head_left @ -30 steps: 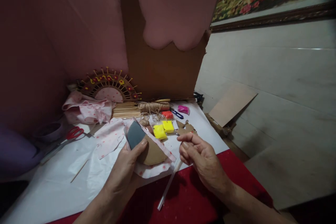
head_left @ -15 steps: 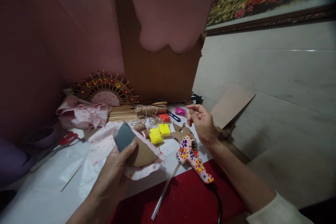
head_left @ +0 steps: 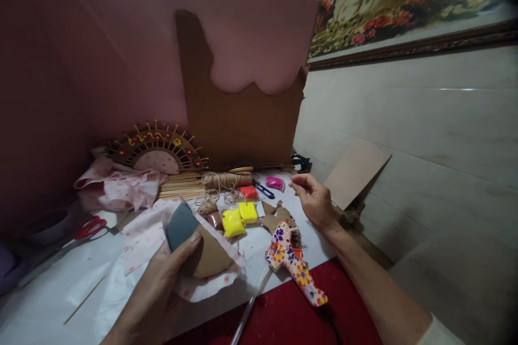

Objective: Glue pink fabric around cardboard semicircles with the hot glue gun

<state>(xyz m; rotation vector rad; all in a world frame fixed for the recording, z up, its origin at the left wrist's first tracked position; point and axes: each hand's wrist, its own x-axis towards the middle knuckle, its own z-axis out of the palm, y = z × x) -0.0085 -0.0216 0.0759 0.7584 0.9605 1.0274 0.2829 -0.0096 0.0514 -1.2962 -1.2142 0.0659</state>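
Note:
My left hand (head_left: 162, 285) grips a cardboard piece (head_left: 204, 256) with a grey-blue patch under the thumb, resting on spotted pink fabric (head_left: 210, 280). My right hand (head_left: 313, 199) hovers over the far right of the table, fingers loosely curled and apart, holding nothing I can see. It is near a pink clay pack (head_left: 275, 183) and a blue clip (head_left: 264, 190). A flower-patterned glue gun (head_left: 293, 264) lies below that hand, beside a clear glue stick (head_left: 249, 304). Yellow clay packs (head_left: 238, 218) lie between the hands.
A tall cardboard cutout (head_left: 238, 118) leans on the pink wall. A decorated half-round fan piece (head_left: 156, 145), wooden sticks (head_left: 182, 186), twine (head_left: 224, 180), crumpled pink fabric (head_left: 115, 186) and red scissors (head_left: 89, 226) sit at the back and left. A cardboard sheet (head_left: 356, 172) lies off the table's right edge.
My right hand left the near edge and reached to the far right of the table. The glue gun now lies uncovered on the table. The view drifted left and up.

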